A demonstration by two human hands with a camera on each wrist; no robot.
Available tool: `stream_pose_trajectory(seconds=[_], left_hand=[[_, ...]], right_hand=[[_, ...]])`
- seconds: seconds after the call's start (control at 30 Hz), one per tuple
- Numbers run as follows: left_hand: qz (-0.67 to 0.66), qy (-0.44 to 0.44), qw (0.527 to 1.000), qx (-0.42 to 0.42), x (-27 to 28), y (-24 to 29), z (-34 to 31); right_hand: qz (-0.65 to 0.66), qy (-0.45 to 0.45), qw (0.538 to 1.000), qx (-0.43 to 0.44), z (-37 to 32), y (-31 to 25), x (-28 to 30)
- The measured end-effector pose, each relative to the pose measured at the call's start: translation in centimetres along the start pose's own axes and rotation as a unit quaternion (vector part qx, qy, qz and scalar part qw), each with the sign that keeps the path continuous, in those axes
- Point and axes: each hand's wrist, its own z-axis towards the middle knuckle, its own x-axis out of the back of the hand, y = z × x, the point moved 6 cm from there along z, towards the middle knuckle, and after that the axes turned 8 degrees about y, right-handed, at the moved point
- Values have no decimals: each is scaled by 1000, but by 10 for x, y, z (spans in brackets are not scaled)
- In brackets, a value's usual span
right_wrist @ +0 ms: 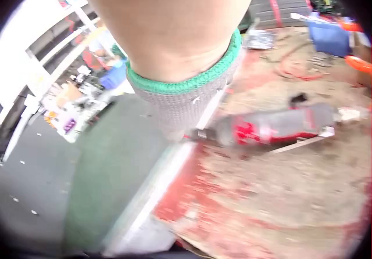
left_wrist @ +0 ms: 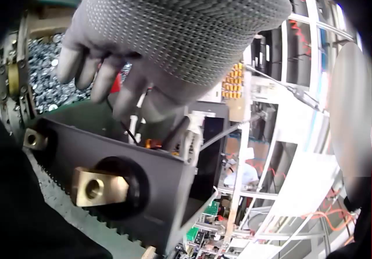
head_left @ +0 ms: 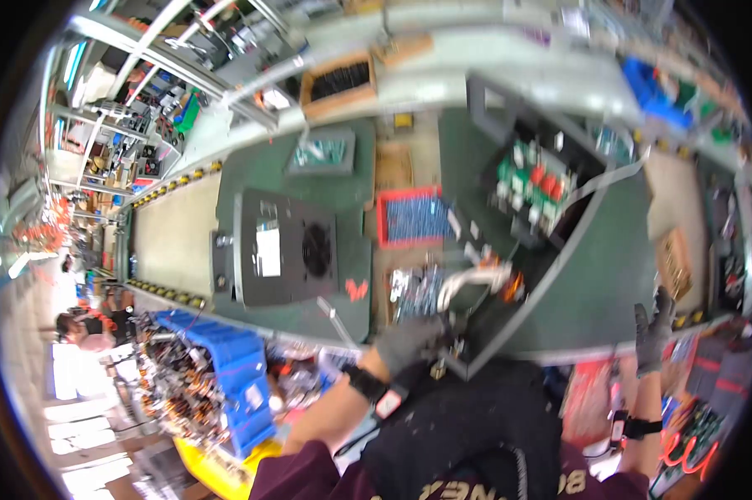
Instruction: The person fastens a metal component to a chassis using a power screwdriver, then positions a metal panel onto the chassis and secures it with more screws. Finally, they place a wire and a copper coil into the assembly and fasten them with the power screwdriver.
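Note:
My left hand, in a grey knit glove, is over the near corner of an open black metal case. In the left wrist view its loosely bent fingers reach over the case wall, above a brass terminal and thin wires. Inside the case sits a green circuit board with red parts. My right hand, also gloved, is away from the case at the table's right edge, fingers spread. The right wrist view shows its cuff close to a grey inline power screwdriver, blurred; the fingers are hidden.
Left of the case stands a closed black unit with a fan. Between them are a red tray of small blue parts and a box of metal hardware. A blue bin stands below the table's front edge.

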Motion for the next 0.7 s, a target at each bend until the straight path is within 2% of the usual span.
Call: stream_pose_trajectory(seconds=[0.07, 0.1, 0.13, 0.2, 0.23, 0.27, 0.3, 0.33, 0.37, 0.4, 0.43, 0.47, 0.53, 0.57, 0.6, 0.63, 0.67, 0.7], left_hand=[[-65, -58, 996, 11, -14, 4, 5], [-97, -68, 992, 54, -12, -21, 18], [-128, -78, 984, 100, -8, -43, 31], [-183, -124, 973, 72, -13, -35, 30], [-153, -151, 973, 88, -8, -31, 29], [-154, -155, 973, 72, -6, -30, 37], [-100, -166, 981, 26, -8, -33, 45], [-47, -174, 983, -17, -8, -31, 51], [-50, -176, 983, -26, -7, -28, 57], [56, -162, 984, -46, -6, -29, 61], [162, -144, 974, -63, -4, -29, 65], [157, -142, 975, -66, -4, -21, 62], [217, -101, 968, -74, 1, -10, 51], [276, -73, 955, -78, 2, -9, 51], [192, -80, 967, -145, -1, -28, 65], [259, -74, 961, -64, 0, -22, 59], [254, -51, 963, -72, 1, -24, 60], [261, -26, 957, -126, 3, -26, 64]], right_hand=[[105, 14, 992, 63, 89, -128, 18], [189, -2, 974, 124, 125, -185, 22], [215, -16, 962, 168, 155, -239, 25], [275, -27, 932, 235, 204, -327, 14], [289, -55, 924, 246, 231, -370, 5], [304, -67, 924, 222, 257, -403, -11], [299, -53, 922, 242, 289, -430, -31], [310, -27, 922, 228, 323, -449, -55], [290, -3, 942, 166, 347, -473, -65], [316, -5, 944, 97, 369, -488, -78], [364, -34, 926, 91, 381, -506, -89], [363, -37, 926, 95, 394, -519, -99], [458, -98, 884, -21, 412, -525, -128], [489, -89, 868, -11, 419, -529, -127], [517, -84, 852, -7, 425, -529, -122], [536, -85, 840, -5, 428, -526, -114], [558, -89, 825, 0, 422, -525, -98], [581, -87, 809, 4, 412, -523, -80]])
